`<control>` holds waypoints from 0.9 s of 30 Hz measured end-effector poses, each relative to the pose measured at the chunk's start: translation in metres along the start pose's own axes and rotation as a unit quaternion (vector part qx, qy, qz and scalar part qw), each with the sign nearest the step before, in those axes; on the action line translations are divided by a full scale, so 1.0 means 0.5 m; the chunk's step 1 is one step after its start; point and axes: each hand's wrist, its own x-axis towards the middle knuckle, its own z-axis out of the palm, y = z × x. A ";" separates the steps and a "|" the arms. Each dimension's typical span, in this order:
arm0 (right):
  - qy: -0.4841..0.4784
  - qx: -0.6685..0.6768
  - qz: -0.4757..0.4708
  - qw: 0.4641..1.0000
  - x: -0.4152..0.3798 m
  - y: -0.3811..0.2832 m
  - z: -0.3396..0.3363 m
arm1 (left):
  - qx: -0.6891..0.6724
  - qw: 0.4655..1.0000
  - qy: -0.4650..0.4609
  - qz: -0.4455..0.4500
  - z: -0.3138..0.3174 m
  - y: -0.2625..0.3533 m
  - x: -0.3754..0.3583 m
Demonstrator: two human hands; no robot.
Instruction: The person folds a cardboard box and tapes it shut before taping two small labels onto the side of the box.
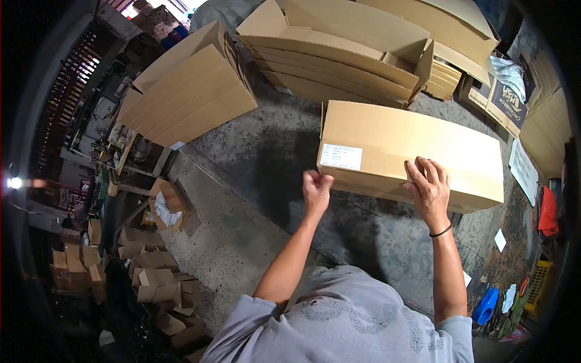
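Note:
A long closed cardboard box (393, 142) with a white label (341, 156) on its near left side lies on the grey concrete floor. My right hand (430, 184) rests flat on the box's near top edge, fingers spread, a black band on the wrist. My left hand (316, 187) is closed in a fist just below the box's near left corner, touching or almost touching its side; I cannot see anything in it.
Stacks of flattened cartons (187, 91) stand at the left, with more stacks (339, 54) behind the box. Small folded boxes (151, 278) pile at lower left. Papers, a blue object (485, 305) and a yellow crate (538, 281) lie at the right.

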 end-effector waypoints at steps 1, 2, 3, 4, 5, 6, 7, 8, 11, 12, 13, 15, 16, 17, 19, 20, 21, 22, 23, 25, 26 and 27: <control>-0.002 0.003 0.001 1.000 -0.001 -0.003 -0.002 | -0.100 0.994 -0.001 -0.031 0.008 0.070 0.001; -0.010 -0.002 0.005 1.000 -0.001 -0.003 -0.002 | -0.125 0.992 -0.004 -0.029 0.008 0.072 0.015; -0.011 -0.003 0.004 1.000 -0.002 -0.004 -0.001 | -0.150 0.988 -0.007 -0.025 0.007 0.066 0.024; -0.009 -0.004 0.004 1.000 -0.003 -0.003 -0.001 | -0.152 0.988 -0.005 -0.025 0.008 0.052 0.021; -0.006 -0.004 0.004 1.000 -0.002 -0.003 -0.001 | -0.107 0.993 -0.020 -0.038 0.010 0.035 0.015; -0.005 -0.005 0.002 1.000 -0.001 -0.001 0.000 | -0.062 0.996 -0.034 -0.050 0.012 0.016 0.008; -0.004 -0.006 0.002 1.000 -0.001 0.000 0.001 | -0.063 0.996 -0.034 -0.049 0.013 0.009 -0.003; -0.003 -0.006 0.003 1.000 -0.004 0.001 0.003 | -0.036 0.991 -0.038 -0.124 0.011 0.001 -0.018; -0.005 -0.005 -0.004 1.000 -0.010 0.006 0.003 | 0.006 0.976 -0.044 -0.213 0.003 -0.016 -0.040; -0.004 -0.007 -0.003 1.000 -0.007 0.006 0.001 | -0.047 0.987 -0.045 -0.147 0.001 -0.010 -0.035; -0.007 -0.004 0.000 1.000 -0.005 0.002 -0.001 | -0.099 0.991 -0.046 -0.082 -0.005 0.011 -0.033; -0.014 -0.001 0.003 1.000 -0.011 0.000 -0.004 | -0.140 0.987 -0.033 -0.067 -0.001 0.073 -0.007; -0.019 0.002 0.010 1.000 -0.009 -0.002 -0.004 | -0.123 0.990 -0.040 -0.060 -0.001 0.068 0.002; -0.022 0.005 0.017 1.000 -0.006 -0.005 -0.003 | -0.106 0.992 -0.046 -0.052 -0.004 0.064 0.008; -0.017 0.007 0.012 1.000 -0.007 -0.003 0.002 | -0.127 0.988 -0.038 -0.081 -0.001 0.043 -0.001; -0.016 0.008 0.012 1.000 -0.008 -0.001 0.002 | -0.147 0.982 -0.035 -0.114 0.001 0.032 -0.007; -0.016 0.008 0.013 1.000 -0.009 -0.001 0.001 | -0.146 0.982 -0.036 -0.114 0.001 0.035 -0.010; -0.010 0.006 0.011 1.000 -0.008 -0.002 0.000 | -0.130 0.983 -0.039 -0.125 -0.001 0.038 -0.013; -0.005 0.005 0.008 1.000 -0.008 -0.002 -0.001 | -0.114 0.983 -0.042 -0.136 -0.003 0.041 -0.015; -0.006 0.005 0.007 1.000 -0.008 0.001 -0.001 | -0.139 0.980 -0.028 -0.136 0.002 0.071 -0.003; -0.006 0.006 0.006 1.000 -0.010 0.001 -0.001 | -0.165 0.977 -0.015 -0.136 0.003 0.085 0.000; -0.005 0.006 0.006 1.000 -0.012 -0.001 -0.001 | -0.164 0.977 -0.015 -0.135 -0.002 0.087 -0.003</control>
